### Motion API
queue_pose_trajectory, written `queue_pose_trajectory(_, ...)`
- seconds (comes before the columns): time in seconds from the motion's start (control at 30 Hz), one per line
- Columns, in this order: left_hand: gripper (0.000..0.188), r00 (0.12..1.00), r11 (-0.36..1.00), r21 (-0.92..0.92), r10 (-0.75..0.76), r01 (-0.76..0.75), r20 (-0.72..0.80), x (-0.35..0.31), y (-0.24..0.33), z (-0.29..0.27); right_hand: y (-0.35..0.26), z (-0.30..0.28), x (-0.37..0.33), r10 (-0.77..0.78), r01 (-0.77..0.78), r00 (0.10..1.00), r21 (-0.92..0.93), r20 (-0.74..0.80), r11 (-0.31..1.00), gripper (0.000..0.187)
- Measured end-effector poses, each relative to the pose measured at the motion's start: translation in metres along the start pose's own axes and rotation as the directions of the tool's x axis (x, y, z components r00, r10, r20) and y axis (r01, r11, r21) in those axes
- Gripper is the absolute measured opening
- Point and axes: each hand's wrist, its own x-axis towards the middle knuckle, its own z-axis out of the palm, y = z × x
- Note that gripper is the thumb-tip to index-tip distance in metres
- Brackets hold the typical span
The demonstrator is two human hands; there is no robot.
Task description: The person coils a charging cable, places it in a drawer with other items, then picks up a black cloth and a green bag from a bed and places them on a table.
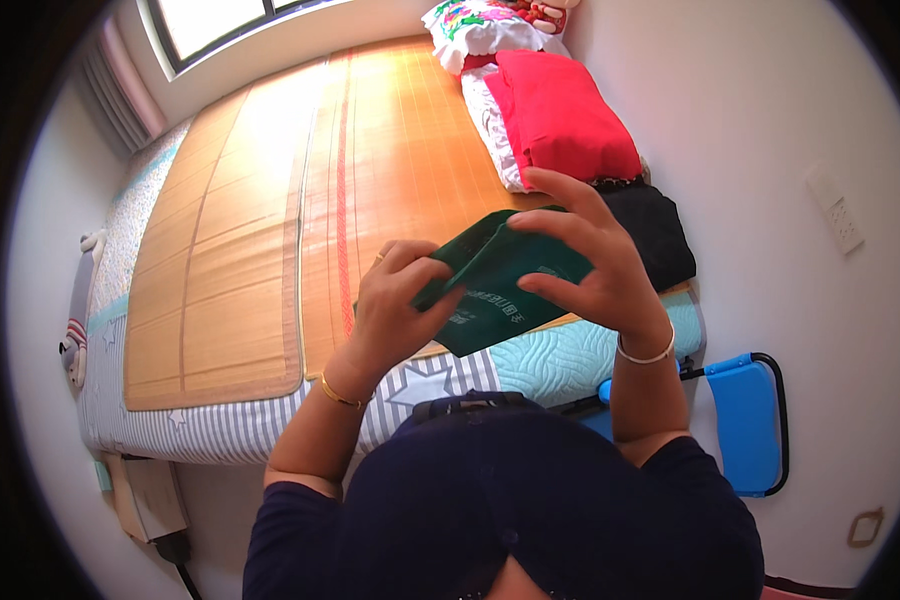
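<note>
Logged from my remote post: one green pouch, aloft between both hands, over the near right part of the tan bed mat. Left hand: closed narrowly on the pouch's left side. Right hand: fingers spread wide at its far right rim; firm contact, I cannot tell. Done, I judge: mouth parted. Outstanding: pouch not set down; contents hidden from me.

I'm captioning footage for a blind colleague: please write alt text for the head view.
A person's left hand grips a flat, dark green pouch with pale print, while the right hand, fingers spread, is at its open edge. Beyond is a striped and turquoise bed with a tan woven mat, bright red folded fabric and black fabric.
</note>
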Motion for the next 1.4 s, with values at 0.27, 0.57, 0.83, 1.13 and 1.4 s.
queue_pose_trajectory(0.27,0.019,0.964,0.986,-0.021,0.169,-0.168,0.204,0.003,0.015,-0.003,0.010,0.004,-0.012,0.091,-0.109,0.953,0.046,0.288,0.993,0.025)
queue_pose_trajectory(0.57,0.021,0.930,0.999,0.033,-0.048,0.039,0.364,-0.004,0.015,-0.028,0.010,-0.012,-0.028,0.195,-0.198,0.972,0.011,0.133,0.980,0.014)
queue_pose_trajectory(0.83,0.020,0.937,0.995,0.088,0.003,-0.036,0.349,-0.006,-0.002,-0.038,0.013,-0.024,-0.028,0.173,-0.171,0.984,-0.072,0.028,0.983,0.014)
queue_pose_trajectory(1.13,0.016,0.918,0.956,-0.046,-0.262,0.288,0.296,0.000,0.019,-0.031,0.006,-0.010,-0.021,0.270,-0.269,0.963,0.053,-0.014,0.962,0.015)
queue_pose_trajectory(1.4,0.015,0.873,0.785,-0.408,-0.484,0.466,0.064,-0.006,-0.011,-0.031,0.041,-0.021,-0.018,0.376,-0.152,0.857,0.526,-0.352,0.837,0.052)
